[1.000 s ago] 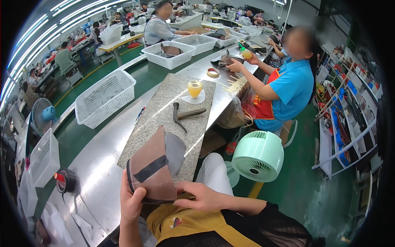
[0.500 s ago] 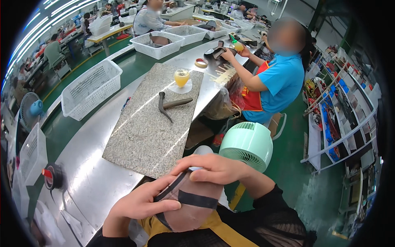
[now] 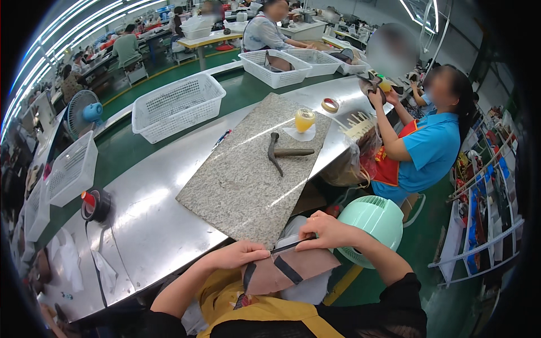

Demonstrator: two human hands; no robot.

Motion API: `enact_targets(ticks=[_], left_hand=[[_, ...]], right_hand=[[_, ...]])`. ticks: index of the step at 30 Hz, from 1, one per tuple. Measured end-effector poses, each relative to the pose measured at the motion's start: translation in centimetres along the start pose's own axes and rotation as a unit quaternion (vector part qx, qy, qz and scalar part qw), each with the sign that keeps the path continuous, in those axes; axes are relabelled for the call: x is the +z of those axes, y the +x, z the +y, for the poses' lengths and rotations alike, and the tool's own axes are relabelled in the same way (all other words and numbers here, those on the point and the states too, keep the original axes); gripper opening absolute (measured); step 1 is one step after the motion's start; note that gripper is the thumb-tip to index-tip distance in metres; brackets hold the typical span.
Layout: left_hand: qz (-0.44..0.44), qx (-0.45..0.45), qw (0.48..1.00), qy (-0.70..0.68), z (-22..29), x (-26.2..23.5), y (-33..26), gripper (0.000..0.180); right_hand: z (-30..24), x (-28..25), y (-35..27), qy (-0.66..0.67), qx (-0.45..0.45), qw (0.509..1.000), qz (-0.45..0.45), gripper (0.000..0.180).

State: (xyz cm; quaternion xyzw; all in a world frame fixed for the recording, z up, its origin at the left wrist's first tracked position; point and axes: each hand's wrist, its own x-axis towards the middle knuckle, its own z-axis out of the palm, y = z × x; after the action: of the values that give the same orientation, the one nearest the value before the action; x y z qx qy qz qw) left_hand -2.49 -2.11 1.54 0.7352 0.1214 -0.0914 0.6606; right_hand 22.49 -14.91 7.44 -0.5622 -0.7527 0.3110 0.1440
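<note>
A pinkish-brown leather shoe-upper piece [image 3: 315, 265] with black tape strips hangs over my lap. My left hand [image 3: 248, 254] pinches its dark upper edge near the left end. Farther right, my right hand [image 3: 320, 230] grips the same edge, thumb in front and fingers behind. The edge is fairly straight between the hands. Beyond them, on a speckled stone slab [image 3: 225, 188], lies a hammer [image 3: 290, 152] with a curved dark head. A jar of yellow liquid [image 3: 305, 120] stands on a white sheet at the slab's far end.
The slab rests on a metal table [image 3: 149, 225]. A black tape roll [image 3: 97, 205] sits at left; another tape roll [image 3: 330, 105] lies beyond the jar. White baskets [image 3: 177, 107] line the far side. A mint-green fan [image 3: 372, 228] stands right, near a co-worker in blue [image 3: 439, 141].
My hands have gone from cupping the bent leather piece to holding it along its upper edge, and it now hangs flatter. The head view has turned left, shifting the scene rightward.
</note>
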Motion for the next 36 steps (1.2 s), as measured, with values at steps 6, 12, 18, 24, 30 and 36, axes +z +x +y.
enact_targets(ticks=[6,12,18,24,30,36], left_hand=[[0.065,0.037,0.958,0.277,-1.3,1.4,0.1,0.033],[0.120,0.042,0.968,0.217,1.3,5.0,-0.2,0.031],[0.100,0.040,0.970,0.217,1.3,5.3,-0.8,0.030],[0.146,0.000,0.966,0.211,-0.8,6.1,-2.5,0.034],[0.174,0.030,0.937,0.300,-4.3,5.5,0.0,0.031],[0.174,0.056,0.939,0.291,-6.3,5.0,0.3,0.031]], right_hand=[[2.0,3.5,0.8,-0.138,-0.073,0.985,0.070,0.032],[-0.1,5.1,0.6,-0.085,-0.136,0.982,0.099,0.029],[0.0,4.9,-0.4,-0.029,-0.097,0.995,0.009,0.030],[0.2,4.0,-0.4,-0.133,-0.065,0.985,-0.083,0.029],[4.0,4.8,-0.7,-0.163,-0.023,0.980,-0.109,0.016],[4.9,5.7,-0.8,-0.108,-0.002,0.989,-0.101,0.017]])
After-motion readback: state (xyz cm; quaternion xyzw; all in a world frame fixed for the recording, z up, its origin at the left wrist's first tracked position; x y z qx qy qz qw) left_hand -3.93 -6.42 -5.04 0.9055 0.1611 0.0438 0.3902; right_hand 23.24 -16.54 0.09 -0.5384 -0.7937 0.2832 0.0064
